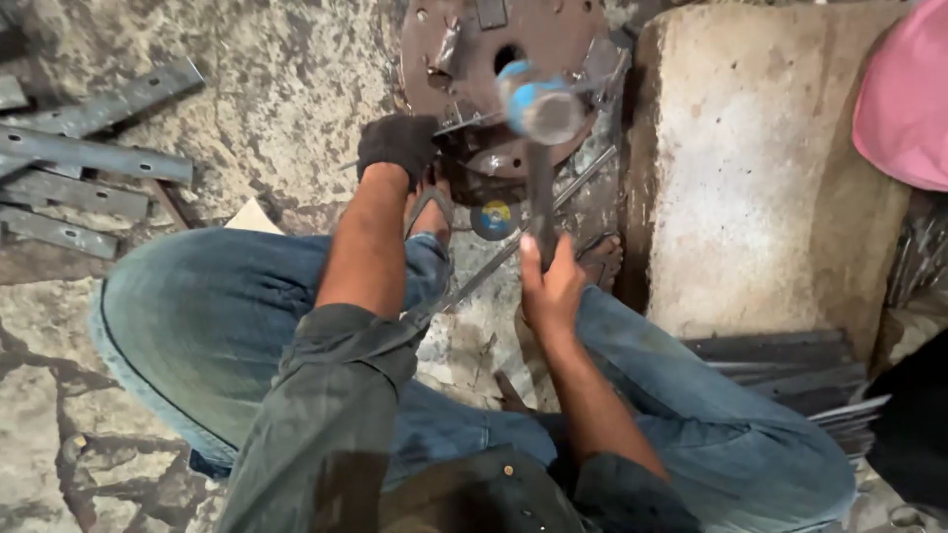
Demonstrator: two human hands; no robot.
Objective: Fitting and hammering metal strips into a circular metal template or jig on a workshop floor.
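The right hand (549, 291) is gripping a hammer (541, 158) by the lower end of its handle, fist closed round it, thumb up along the shaft. The head is raised and blurred, hanging over a rusty round plate (464, 49) on the floor. The left hand (397, 144), in a dark glove, is closed on a thin metal rod (474, 120) and is pinning it against the plate's near edge, just beside the spot under the hammer head.

Risks, as judged from this position:
- The gloved fingers are sitting close to the strike point; a blow landing slightly left is likely to catch them.
- The rod is thin and held at one end only; a glancing hit could make it spring or spin out of the grip.
- Both feet, in open sandals (431, 202), are resting near the plate, exposed to a dropped hammer or flying scale.
- A long strip (494, 266) is lying across between the knees, liable to snag the swing.
- A concrete block (750, 168) is standing close on the right, narrowing the arc.
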